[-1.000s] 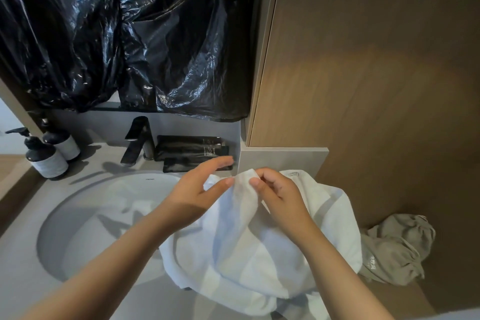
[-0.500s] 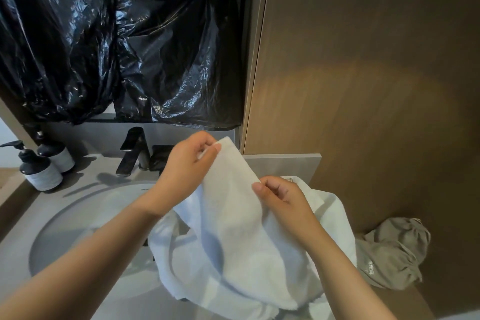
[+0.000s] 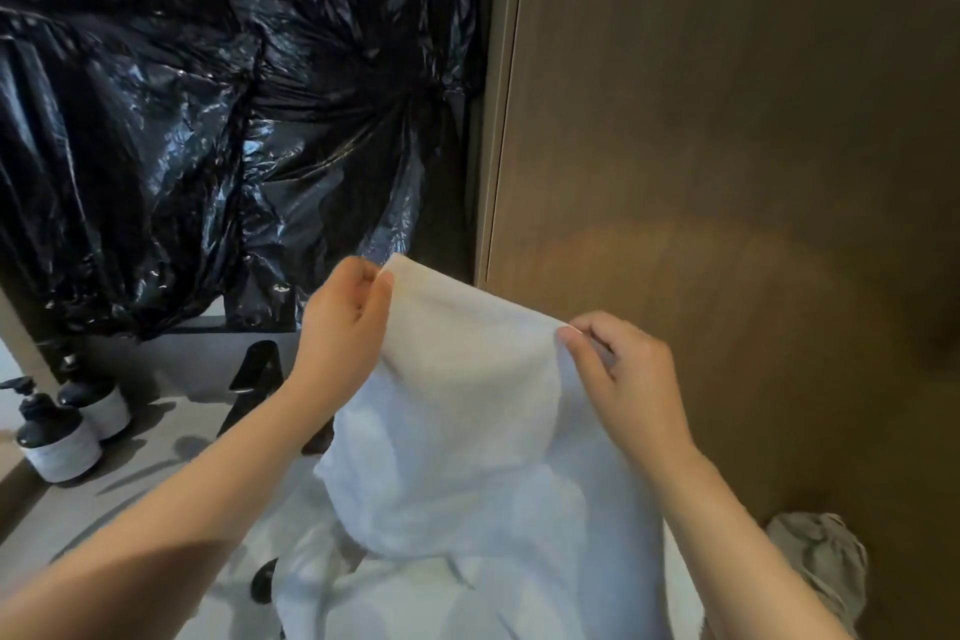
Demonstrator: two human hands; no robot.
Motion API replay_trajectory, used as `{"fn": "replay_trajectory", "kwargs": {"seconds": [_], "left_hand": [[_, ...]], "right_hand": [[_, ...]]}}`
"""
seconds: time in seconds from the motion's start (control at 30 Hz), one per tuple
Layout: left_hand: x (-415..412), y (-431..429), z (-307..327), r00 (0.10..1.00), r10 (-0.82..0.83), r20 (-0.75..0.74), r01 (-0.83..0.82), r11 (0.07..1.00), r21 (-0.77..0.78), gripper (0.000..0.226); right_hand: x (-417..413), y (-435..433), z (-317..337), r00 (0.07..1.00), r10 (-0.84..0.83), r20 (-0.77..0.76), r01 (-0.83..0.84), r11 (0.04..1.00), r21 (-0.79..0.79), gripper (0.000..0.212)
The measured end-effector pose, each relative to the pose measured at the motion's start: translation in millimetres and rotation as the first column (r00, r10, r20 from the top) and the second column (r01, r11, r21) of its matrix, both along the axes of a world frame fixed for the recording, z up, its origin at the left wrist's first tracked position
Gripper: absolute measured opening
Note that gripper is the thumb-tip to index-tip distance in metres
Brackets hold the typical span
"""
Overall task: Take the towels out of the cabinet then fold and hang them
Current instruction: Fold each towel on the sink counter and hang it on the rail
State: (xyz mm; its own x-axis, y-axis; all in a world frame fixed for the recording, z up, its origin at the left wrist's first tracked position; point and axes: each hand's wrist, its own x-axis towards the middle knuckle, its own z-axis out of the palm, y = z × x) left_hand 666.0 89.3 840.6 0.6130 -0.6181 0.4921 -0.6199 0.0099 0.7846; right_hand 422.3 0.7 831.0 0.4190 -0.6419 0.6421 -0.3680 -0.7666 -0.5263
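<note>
A white towel [image 3: 467,442] hangs in front of me above the sink counter, its lower part bunched on the counter. My left hand [image 3: 343,322] pinches the towel's upper left corner, raised near the black plastic. My right hand [image 3: 623,374] pinches the top edge a little lower and to the right. The top edge is stretched between the two hands. The towel hides most of the basin.
Black plastic sheeting [image 3: 208,120] covers the wall above the sink. A black faucet [image 3: 254,369] and two pump bottles [image 3: 57,442] stand on the grey counter [image 3: 156,463] at left. A brown wooden panel [image 3: 727,172] fills the right side. A crumpled beige cloth [image 3: 826,566] lies at lower right.
Both hands have lifted the towel up off the counter and moved apart along its top edge. The view has tilted upward.
</note>
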Motion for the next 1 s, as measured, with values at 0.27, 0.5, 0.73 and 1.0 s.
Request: {"fn": "replay_trajectory", "kwargs": {"seconds": [0.27,0.5,0.73,1.0], "left_hand": [[1.8,-26.9,111.7,0.993,-0.055,0.106,0.082,0.960,-0.269,0.019],[10.1,-44.2,163.4,0.990,0.085,0.112,-0.035,0.920,-0.391,0.017],[29.3,-45.8,111.0,0.991,0.105,0.088,-0.079,0.964,-0.254,0.021],[29.8,-44.7,87.7,0.993,0.100,0.063,-0.089,0.983,-0.161,0.019]], "right_hand": [[8.2,-54.9,151.6,0.996,-0.079,0.035,0.087,0.915,-0.393,0.014],[5.2,-62.1,190.7,0.996,0.060,0.066,-0.040,0.961,-0.275,0.021],[-24.6,-84.4,92.1,0.992,0.109,-0.062,-0.108,0.994,0.019,0.047],[-37.8,-81.0,73.0,0.994,-0.055,0.091,0.061,0.996,-0.066,0.036]]}}
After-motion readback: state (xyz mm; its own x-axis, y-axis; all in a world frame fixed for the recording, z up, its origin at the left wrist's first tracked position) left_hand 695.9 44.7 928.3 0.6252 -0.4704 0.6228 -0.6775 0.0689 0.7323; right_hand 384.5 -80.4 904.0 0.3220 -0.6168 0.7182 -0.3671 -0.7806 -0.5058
